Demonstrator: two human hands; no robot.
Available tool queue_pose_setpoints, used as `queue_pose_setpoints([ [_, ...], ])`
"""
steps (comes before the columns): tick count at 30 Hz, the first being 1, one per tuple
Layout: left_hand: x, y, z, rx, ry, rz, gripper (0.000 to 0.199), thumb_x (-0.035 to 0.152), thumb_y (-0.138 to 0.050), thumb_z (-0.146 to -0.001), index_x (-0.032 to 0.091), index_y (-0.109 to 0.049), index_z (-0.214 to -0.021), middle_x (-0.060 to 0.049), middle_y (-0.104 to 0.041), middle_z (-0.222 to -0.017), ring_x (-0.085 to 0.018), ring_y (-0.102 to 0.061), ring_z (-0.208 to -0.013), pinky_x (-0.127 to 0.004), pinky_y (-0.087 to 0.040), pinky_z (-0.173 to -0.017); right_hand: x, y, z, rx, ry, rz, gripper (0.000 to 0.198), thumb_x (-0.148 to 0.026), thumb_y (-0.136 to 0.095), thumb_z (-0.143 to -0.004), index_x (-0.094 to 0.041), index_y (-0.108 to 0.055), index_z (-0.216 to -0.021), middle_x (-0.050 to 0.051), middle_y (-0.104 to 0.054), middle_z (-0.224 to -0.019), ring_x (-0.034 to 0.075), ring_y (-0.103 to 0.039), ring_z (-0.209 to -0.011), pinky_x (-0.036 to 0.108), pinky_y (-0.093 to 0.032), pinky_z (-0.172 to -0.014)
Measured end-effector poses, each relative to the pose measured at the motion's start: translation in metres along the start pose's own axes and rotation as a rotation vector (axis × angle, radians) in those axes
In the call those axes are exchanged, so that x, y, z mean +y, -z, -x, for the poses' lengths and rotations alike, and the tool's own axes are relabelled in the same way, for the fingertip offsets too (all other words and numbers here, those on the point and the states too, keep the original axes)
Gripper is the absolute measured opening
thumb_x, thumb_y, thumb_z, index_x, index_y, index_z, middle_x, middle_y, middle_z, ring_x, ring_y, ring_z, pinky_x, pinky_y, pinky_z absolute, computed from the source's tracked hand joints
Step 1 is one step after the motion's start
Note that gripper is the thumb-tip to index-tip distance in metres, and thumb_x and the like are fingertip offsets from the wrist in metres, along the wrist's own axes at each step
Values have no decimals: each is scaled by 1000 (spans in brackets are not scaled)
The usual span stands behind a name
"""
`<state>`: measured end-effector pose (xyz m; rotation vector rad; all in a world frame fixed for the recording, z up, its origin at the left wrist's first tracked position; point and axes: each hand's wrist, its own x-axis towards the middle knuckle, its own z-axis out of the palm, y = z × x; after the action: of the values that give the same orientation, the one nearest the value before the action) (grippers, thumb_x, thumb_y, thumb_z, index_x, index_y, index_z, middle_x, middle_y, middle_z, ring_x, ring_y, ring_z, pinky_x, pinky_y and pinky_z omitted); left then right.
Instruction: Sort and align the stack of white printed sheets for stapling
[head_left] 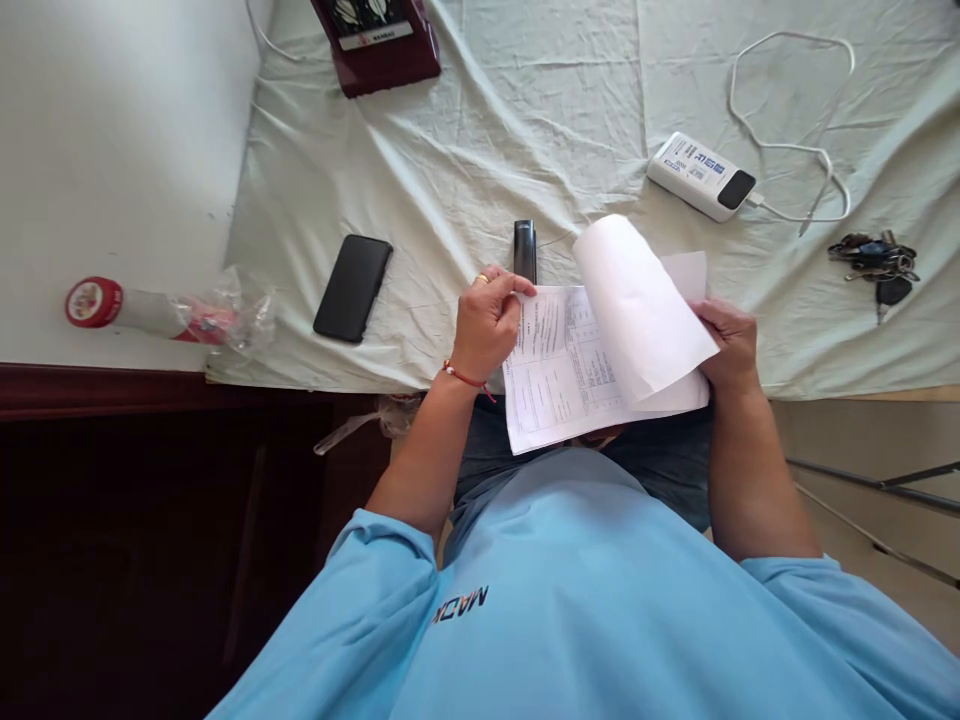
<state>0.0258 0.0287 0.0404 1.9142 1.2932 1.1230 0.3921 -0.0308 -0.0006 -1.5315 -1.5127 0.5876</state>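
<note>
I hold a stack of printed paper sheets (559,370) over the near edge of a table covered with a pale cloth (465,150). My left hand (487,320) pinches the top left corner of the sheets, a ring on one finger and a red thread on the wrist. My right hand (727,345) grips the right side, where the top sheet (637,300) is curled up and folded back. A black stapler (524,250) lies on the cloth just beyond my left hand.
A black phone (352,287) lies left of the stapler. A white power bank (701,175) with a white cable (795,150) sits at the back right, keys (874,262) at the far right. A dark red box (379,40) stands at the back. A wrapped bottle (161,310) lies at the left.
</note>
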Motion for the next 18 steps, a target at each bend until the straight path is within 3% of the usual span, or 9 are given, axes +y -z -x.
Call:
queue_pose_setpoints([
  [4,15,-5,-23,-75,-35,83,45,4,-64,-89,28,-80,-124,-6,-77,-115,-25,-69,-106,-39,-60,-97,-1,-4,3,6,105,39,21,-34,-69,-97,-30,-86,-85,1,-61,-72,20,-59,-69,37,-45,-69],
  [9,1,-25,-66,-161,-2,257,72,-2,-61,-80,32,-74,-142,-5,-75,-142,-26,-68,-111,-51,-58,-113,3,-8,5,19,61,33,22,-38,-68,-99,-35,-89,-94,2,-63,-77,23,-59,-72,39,-47,-71],
  [13,-11,-30,-87,-232,-37,208,74,-3,-63,-76,31,-75,-141,-5,-76,-136,-29,-69,-122,-57,-53,-124,2,-8,5,20,44,32,25,-42,-66,-100,-35,-89,-93,3,-67,-79,23,-61,-74,39,-49,-72],
  [18,-5,-36,-92,-382,-134,132,61,0,-63,-83,27,-77,-136,-5,-78,-128,-27,-73,-127,-46,-59,-119,1,-7,5,16,72,34,26,-37,-64,-96,-34,-89,-92,2,-65,-76,23,-60,-73,39,-48,-72],
])
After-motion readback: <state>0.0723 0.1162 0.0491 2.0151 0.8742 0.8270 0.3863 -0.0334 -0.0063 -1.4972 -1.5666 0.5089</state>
